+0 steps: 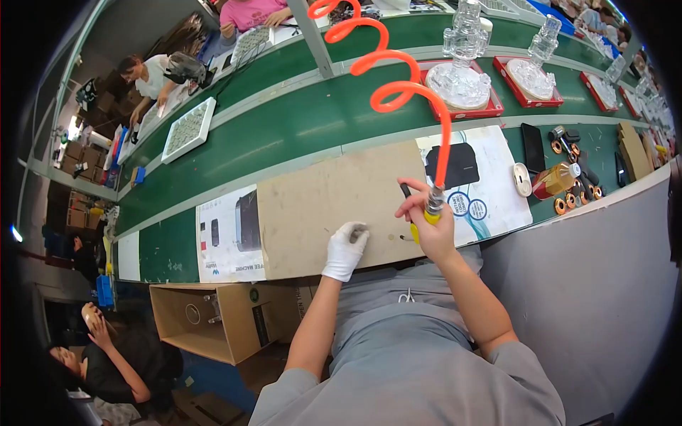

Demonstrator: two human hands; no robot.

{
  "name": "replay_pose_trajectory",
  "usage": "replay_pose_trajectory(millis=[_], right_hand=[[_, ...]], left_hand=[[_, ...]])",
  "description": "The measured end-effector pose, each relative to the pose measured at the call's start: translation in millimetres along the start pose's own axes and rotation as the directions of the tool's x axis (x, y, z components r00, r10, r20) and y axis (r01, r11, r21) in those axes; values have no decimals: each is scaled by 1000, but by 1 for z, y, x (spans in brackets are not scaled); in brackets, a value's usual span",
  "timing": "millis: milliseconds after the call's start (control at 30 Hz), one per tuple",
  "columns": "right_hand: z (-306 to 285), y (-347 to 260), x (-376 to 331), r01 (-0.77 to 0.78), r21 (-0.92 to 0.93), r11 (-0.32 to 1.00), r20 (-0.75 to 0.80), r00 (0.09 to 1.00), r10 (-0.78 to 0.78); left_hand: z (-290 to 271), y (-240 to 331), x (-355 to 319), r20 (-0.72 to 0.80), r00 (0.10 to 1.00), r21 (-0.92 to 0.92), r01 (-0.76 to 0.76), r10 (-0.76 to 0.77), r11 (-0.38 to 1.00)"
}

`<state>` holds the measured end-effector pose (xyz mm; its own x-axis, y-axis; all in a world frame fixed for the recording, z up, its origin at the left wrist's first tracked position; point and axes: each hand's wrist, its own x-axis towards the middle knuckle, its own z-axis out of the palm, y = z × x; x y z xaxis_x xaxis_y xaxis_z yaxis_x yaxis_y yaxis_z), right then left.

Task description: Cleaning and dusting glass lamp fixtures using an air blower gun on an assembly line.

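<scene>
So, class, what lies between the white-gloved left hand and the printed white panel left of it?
Just a bare stretch of brown cardboard sheet, as the head view shows.

A long green bench [284, 135] crosses the room, and from its far side a metal post [314, 39] is rising. To the right there is a plain grey panel [575, 206]; at lower left, the floor [220, 380] is blue. Further left, one small white light [16, 233] shines.
</scene>
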<state>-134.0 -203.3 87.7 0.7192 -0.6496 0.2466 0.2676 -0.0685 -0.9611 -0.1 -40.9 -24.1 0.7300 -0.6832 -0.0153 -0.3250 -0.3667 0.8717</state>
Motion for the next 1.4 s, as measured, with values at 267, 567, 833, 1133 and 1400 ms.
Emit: replay_pose_trajectory(millis=[267, 567, 833, 1133, 1400], right_hand=[[38, 11, 33, -85, 11, 996, 118, 990, 83], [54, 15, 42, -108, -102, 989, 142, 982, 122], [65, 16, 50, -123, -150, 981, 175, 973, 149], [67, 19, 49, -117, -177, 977, 202, 968, 152], [81, 40, 48, 113, -334, 936, 156, 986, -63]], left_hand=[[-30, -26, -13, -200, 939, 357, -196, 279, 913], [-28, -24, -20, -140, 930, 536, -217, 339, 816], [-28, -20, -19, -148, 934, 528, -202, 324, 825], [-28, -23, -18, -158, 933, 520, -200, 324, 831], [-27, -24, -19, -159, 930, 511, -209, 331, 834]])
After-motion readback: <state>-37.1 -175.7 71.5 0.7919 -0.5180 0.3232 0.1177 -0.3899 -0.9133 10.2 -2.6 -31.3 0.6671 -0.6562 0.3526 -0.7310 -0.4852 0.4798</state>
